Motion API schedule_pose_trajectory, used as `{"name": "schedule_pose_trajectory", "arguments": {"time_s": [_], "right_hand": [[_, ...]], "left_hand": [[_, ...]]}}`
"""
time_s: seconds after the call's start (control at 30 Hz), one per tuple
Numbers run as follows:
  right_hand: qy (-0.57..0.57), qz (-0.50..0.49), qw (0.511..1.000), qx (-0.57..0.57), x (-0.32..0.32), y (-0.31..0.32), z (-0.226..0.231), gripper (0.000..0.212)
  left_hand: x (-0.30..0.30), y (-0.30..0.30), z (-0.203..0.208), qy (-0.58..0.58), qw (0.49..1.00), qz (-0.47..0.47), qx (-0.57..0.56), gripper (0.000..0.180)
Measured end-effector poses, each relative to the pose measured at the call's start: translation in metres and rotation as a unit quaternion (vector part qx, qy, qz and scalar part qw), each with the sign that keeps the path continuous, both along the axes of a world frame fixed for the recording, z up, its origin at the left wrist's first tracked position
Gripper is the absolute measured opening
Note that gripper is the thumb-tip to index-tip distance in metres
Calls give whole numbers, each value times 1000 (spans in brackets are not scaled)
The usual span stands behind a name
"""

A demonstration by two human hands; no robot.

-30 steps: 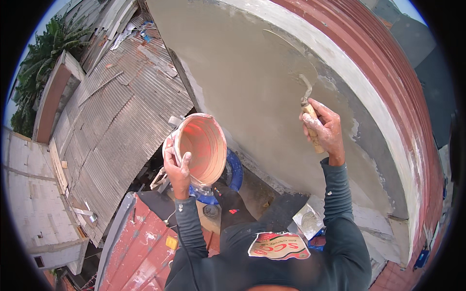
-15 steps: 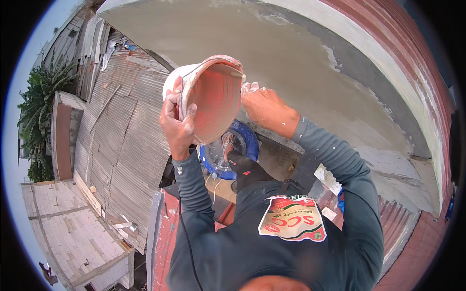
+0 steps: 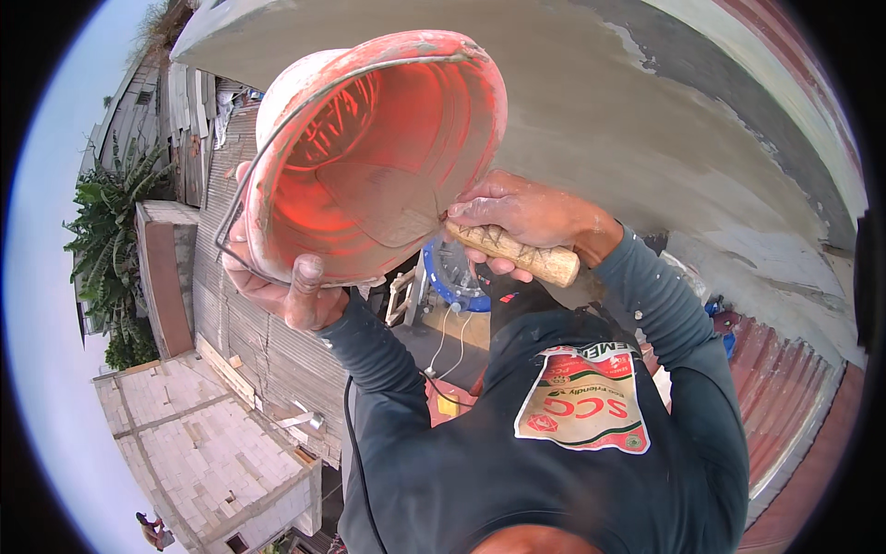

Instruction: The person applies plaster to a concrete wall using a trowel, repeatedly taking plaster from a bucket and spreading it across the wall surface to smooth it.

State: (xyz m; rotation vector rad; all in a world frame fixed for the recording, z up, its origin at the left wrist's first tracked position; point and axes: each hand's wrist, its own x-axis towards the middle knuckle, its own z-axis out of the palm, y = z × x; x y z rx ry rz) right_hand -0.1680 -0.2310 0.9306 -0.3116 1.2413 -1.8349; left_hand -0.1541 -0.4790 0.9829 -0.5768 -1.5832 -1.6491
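Note:
A pale bucket with a reddish inside (image 3: 452, 111) is tipped on its side, its mouth turned toward me. My left hand (image 3: 295, 295) is closed around its lower left rim, thumb at the front, some fingers hidden behind it. A thin wire handle runs along the rim. My right hand (image 3: 544, 212) grips a trowel by its worn wooden handle (image 3: 526, 255). The trowel's wide blade (image 3: 383, 203) lies inside the bucket against the lower wall. Grey smears coat the bucket's inside, and both hands are spattered.
A smooth grey plastered wall (image 3: 609, 120) curves across the front and right. Below the bucket is a blue round rim (image 3: 472, 302). Corrugated roofing (image 3: 277, 351) lies to the left, with a pale block building (image 3: 194, 452) nearer. A black cable (image 3: 355, 462) hangs beside my left arm.
The bucket has come closer and its mouth has turned further toward me. My right hand, earlier at the rim, now shows the trowel with its blade inside the bucket.

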Motion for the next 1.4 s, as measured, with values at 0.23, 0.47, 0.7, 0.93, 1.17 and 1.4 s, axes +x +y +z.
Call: {"name": "schedule_pose_trajectory", "arguments": {"time_s": [0.23,0.47,0.7,0.93,1.17,1.4], "right_hand": [[-280,55,891,-354,17,-32,8,42],[155,-114,981,31,16,14,56,36],[537,-58,773,334,-9,43,47,37],[247,-44,930,268,1,36,60,29],[456,-263,783,333,-1,11,25,26],[543,-221,750,307,-6,4,5,22]], "left_hand": [[2,3,-12,18,995,84,49,63],[-6,1,-9,-12,993,35,111,51],[-15,11,-10,-16,999,-23,45,51],[-32,10,-17,-60,996,-38,47,44],[-36,15,-15,-104,989,-66,87,36],[-39,17,-18,-105,986,-102,76,36]]}}
